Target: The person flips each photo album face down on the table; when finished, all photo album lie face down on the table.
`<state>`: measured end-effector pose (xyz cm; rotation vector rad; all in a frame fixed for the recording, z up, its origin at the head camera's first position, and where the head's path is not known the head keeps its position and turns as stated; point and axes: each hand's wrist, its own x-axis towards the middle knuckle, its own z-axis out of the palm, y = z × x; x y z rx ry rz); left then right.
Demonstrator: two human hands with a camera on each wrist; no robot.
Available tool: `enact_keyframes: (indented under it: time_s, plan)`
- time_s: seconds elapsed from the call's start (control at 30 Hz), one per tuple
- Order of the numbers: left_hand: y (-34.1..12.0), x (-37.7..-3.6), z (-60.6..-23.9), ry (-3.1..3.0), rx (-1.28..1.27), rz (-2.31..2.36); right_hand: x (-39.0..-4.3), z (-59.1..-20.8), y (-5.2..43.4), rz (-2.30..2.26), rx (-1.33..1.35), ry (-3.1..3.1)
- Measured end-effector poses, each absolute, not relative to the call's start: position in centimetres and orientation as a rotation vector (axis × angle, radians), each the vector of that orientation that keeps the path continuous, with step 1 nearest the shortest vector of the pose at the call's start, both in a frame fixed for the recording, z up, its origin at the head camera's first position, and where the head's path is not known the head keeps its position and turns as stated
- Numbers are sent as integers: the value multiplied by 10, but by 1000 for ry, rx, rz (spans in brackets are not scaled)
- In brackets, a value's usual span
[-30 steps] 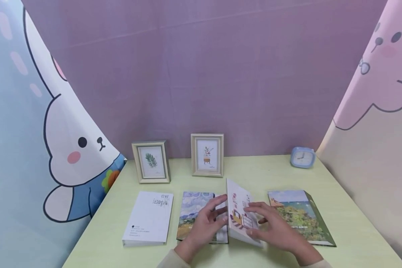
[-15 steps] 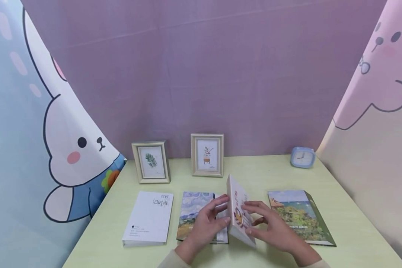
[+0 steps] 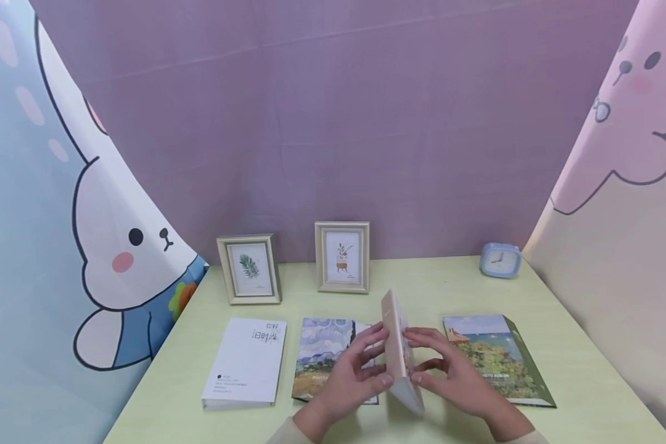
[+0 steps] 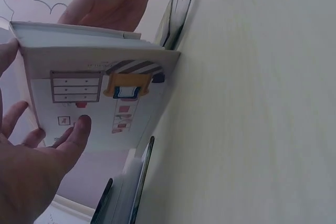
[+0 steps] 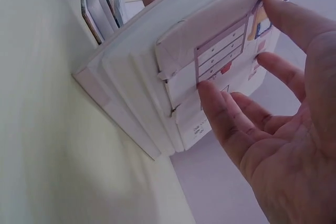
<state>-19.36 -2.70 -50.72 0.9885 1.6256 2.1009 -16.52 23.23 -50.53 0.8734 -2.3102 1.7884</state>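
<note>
Between both hands a white photo album (image 3: 398, 357) stands upright, its narrow edge turned to the head camera. Drawings of drawers and a striped awning decorate its cover (image 4: 76, 87). My left hand (image 3: 352, 379) grips it from the left, fingers bent, thumb against the near part. From the right, the fingertips of my right hand (image 3: 457, 370) hold the opposite cover (image 5: 223, 51). Whether its lower edge touches the table is unclear. Behind my left hand lies a landscape-covered photo album (image 3: 316, 364), partly hidden. Another painted photo album (image 3: 491, 364) lies beyond my right hand.
A white album (image 3: 246, 364) lies at the left of the pale green table (image 3: 422, 280). Two picture frames, one with a leaf (image 3: 250, 269) and one with a plant (image 3: 342, 256), stand behind. A blue clock (image 3: 501, 260) is at the back right.
The held album has turned from a slanted pose, its illustrated cover showing, to nearly edge-on. My left hand has shifted slightly right with it; the right hand stays almost in place.
</note>
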Motion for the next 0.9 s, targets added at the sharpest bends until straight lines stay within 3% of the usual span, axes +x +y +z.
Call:
enact_keyframes:
  time_s: [0.9]
  plan:
    - [-17,-191,-515,1719,1036,2036,-164,-501,245,1937,901,-2194]
